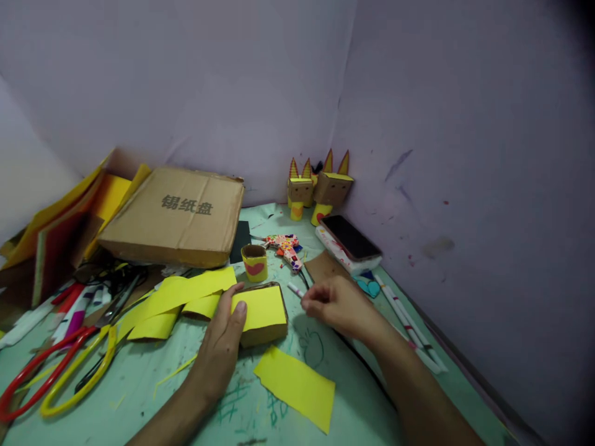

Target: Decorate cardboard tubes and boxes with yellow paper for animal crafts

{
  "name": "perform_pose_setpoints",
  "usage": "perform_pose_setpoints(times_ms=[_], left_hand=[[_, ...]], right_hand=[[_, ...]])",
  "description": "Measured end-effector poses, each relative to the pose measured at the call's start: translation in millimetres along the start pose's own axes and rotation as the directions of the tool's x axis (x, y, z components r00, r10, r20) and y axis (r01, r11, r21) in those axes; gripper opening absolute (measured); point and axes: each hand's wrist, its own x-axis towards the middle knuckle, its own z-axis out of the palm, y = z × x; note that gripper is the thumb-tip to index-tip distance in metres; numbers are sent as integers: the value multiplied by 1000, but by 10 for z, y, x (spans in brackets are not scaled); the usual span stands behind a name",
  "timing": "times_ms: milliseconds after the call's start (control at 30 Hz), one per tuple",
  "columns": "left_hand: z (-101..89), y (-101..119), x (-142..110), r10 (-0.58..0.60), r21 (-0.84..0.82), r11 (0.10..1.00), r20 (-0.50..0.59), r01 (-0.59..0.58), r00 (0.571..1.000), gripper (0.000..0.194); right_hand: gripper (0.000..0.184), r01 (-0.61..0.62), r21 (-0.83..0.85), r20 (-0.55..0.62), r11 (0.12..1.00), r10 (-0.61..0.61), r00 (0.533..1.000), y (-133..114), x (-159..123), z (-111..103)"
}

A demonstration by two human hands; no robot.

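My left hand (pixel 220 347) grips the left side of a small cardboard box (pixel 264 334), its thumb on the yellow paper covering the top. Just right of the box, my right hand (pixel 333 306) is closed in a pinch on a slim white marker (pixel 294 289) with a purplish band; most of it is hidden by the fingers. A yellow paper strip (pixel 300 387) lies in front of the box. Behind it stands a short yellow tube (pixel 255 265) with a red heart. A patterned glue gun (pixel 287 248) rests farther back, its cord running under my right arm.
Two cardboard figures with pointed ears (pixel 331 189) stand in the corner. A phone (pixel 352 236) lies on a white pack at right, near several markers (pixel 409 319). At left are scissors (pixel 100 347), yellow paper strips (pixel 181 297) and a large flat cardboard box (pixel 174 217).
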Motion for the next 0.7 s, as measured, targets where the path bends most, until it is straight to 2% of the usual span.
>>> perform_pose_setpoints(times_ms=[33, 100, 200, 300, 400, 500, 700], left_hand=[[2, -2, 3, 0, -9, 1000, -8, 0, 1000, 54], [7, -4, 8, 5, -39, 999, -23, -6, 1000, 53], [20, -3, 7, 4, -85, 996, -50, -9, 999, 50], [42, 2, -5, 11, -73, 997, -74, -16, 997, 48], [74, 17, -18, 39, -25, 999, -89, -42, 995, 47], [104, 42, -27, 44, 17, 999, -105, -43, 994, 46], [121, 75, -44, 56, 63, 997, -110, -50, 992, 44]], right_hand=[[6, -3, -11, 47, 1000, 3, 999, 25, -11, 2], [12, 23, -33, 114, 999, -19, 993, 25, -68, 38], [19, 177, -162, 99, 971, -163, 982, -52, -187, 128], [13, 358, -413, 73, 838, -361, 930, -98, -277, 199], [15, 427, -604, 99, 673, -468, 878, -77, -315, 246], [16, 423, -675, 91, 605, -500, 861, -55, -318, 279], [16, 356, -658, 82, 664, -407, 910, -104, -302, 256]])
